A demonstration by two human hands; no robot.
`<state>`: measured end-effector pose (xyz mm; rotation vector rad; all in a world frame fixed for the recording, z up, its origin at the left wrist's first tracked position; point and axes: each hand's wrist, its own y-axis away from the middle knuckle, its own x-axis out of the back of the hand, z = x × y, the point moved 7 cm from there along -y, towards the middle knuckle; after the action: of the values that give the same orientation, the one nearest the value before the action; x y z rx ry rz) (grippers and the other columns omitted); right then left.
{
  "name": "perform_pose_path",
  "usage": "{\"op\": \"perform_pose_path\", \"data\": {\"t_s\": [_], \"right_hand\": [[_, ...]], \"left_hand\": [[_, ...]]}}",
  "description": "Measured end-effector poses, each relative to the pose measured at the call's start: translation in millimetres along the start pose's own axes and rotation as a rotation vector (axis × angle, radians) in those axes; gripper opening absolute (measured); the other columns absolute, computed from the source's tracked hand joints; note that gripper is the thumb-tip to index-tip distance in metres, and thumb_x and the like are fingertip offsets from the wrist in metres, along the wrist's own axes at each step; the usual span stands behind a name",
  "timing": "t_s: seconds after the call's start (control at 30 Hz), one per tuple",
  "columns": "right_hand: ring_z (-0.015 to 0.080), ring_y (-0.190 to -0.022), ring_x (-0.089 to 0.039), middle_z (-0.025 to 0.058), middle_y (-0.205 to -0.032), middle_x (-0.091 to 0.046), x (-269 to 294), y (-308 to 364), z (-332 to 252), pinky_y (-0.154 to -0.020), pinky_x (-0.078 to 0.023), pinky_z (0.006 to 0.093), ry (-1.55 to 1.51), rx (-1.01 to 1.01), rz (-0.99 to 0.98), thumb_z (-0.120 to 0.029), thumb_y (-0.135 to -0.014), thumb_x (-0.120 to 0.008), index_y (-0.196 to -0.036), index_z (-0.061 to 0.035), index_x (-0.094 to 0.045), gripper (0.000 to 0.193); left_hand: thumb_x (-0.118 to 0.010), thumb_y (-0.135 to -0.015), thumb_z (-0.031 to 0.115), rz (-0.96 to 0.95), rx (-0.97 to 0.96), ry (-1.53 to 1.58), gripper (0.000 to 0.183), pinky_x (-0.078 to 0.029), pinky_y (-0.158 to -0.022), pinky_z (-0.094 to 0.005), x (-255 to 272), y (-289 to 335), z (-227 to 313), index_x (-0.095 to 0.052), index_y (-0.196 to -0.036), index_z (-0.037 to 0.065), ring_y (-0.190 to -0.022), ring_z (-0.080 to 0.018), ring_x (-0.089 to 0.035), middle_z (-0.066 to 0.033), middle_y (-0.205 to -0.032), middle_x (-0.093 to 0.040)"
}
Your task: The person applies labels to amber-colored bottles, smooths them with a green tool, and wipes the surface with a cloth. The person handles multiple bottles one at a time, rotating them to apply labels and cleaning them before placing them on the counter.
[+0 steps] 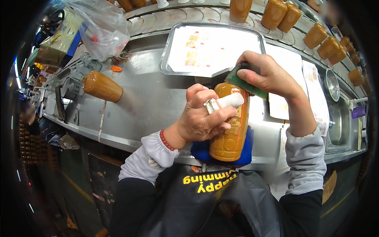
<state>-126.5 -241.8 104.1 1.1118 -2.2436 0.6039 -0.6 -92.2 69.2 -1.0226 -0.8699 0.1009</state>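
Note:
A brown glazed bottle (pixel 228 142) with raised decoration and small red-orange markings lies on a blue pad (pixel 248 148) in front of me. My left hand (pixel 205 112) rests on its upper face with the fingers curled and the thumb against it. One finger of that hand, wrapped in white, points across the bottle. My right hand (pixel 266 75) pinches a flat green scraper (pixel 237 80) at the bottle's far end, beside its shoulder. The bottle's neck is hidden behind the scraper and the hands.
Beyond the bottle, a metal tray (pixel 163 63) holds a white sheet with small red-orange prints. Another brown bottle (pixel 103 87) lies at the left by a metal fixture (pixel 71 87). Several bottles stand on a slatted conveyor (pixel 173 16). A sink (pixel 340 126) is at the right.

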Motion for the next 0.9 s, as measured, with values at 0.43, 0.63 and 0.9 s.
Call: {"op": "perform_pose_path", "data": {"t_s": [0.43, 0.63, 0.9], "right_hand": [[0.0216, -0.079, -0.059, 0.0049, -0.084, -0.06, -65, 100, -85, -0.078, -0.048, 0.0362, 0.153, 0.258, 0.24, -0.012, -0.084, -0.072, -0.103, -0.0059, -0.068, 0.02], [0.0081, -0.08, -0.059, 0.0026, -0.089, -0.065, -62, 105, -11, -0.072, -0.049, 0.0228, -0.491, -0.257, 0.671, -0.015, -0.1, -0.064, -0.107, 0.0003, -0.062, 0.017], [0.0042, -0.081, -0.055, -0.0002, -0.091, -0.064, -73, 120, 12, -0.071, -0.048, 0.0205, -0.636, -0.322, 0.726, -0.019, -0.104, -0.061, -0.108, -0.0011, -0.06, 0.018]], "left_hand": [[-0.062, -0.098, 0.025, 0.221, 0.484, 0.243, 0.028, -0.031, -0.102, -0.0404, 4, 11, -17, -0.06, -0.116, 0.004, -0.105, -0.0273, -0.049, -0.0101, -0.111, -0.066], [-0.066, -0.095, 0.029, 0.09, 0.686, 0.402, 0.046, -0.031, -0.108, -0.0386, -27, 12, -29, -0.049, -0.129, 0.003, -0.116, -0.0239, -0.044, -0.0113, -0.125, -0.05], [-0.062, -0.098, 0.026, 0.01, 0.234, 0.141, 0.047, -0.03, -0.111, -0.0412, -11, -2, -17, -0.052, -0.138, 0.003, -0.118, -0.0277, -0.045, -0.015, -0.129, -0.051]]}}
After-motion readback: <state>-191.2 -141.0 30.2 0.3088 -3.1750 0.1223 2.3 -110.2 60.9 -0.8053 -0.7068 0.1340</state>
